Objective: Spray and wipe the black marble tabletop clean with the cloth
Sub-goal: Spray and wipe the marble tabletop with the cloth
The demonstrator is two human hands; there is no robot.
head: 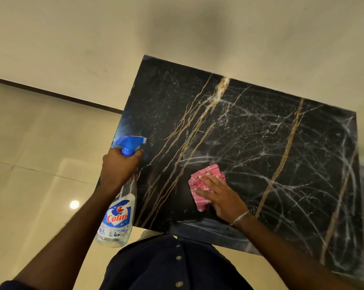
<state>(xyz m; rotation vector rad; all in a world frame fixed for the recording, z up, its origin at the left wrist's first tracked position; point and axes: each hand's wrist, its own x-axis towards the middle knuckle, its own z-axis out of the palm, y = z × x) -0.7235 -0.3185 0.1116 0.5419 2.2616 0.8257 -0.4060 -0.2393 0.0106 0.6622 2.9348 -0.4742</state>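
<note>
Wiping is underway — the right hand (pixel 221 195), fingers flat and spread, presses the pink cloth (pixel 206 181) on the tabletop (pixel 260 143) near its front edge; the left hand (pixel 119 166) grips the spray bottle (pixel 119 210) (nozzle aimed over the marble). Next, probably sweeps across the streaked right side.

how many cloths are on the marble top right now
1. A pink checked cloth lies on the black marble tabletop near its front edge, pressed flat under the right hand. The left hand holds only a spray bottle.

Black gold-veined tabletop (pixel 250 143), pink checked cloth (pixel 206 174), blue-capped bottle (pixel 118 216).
</note>
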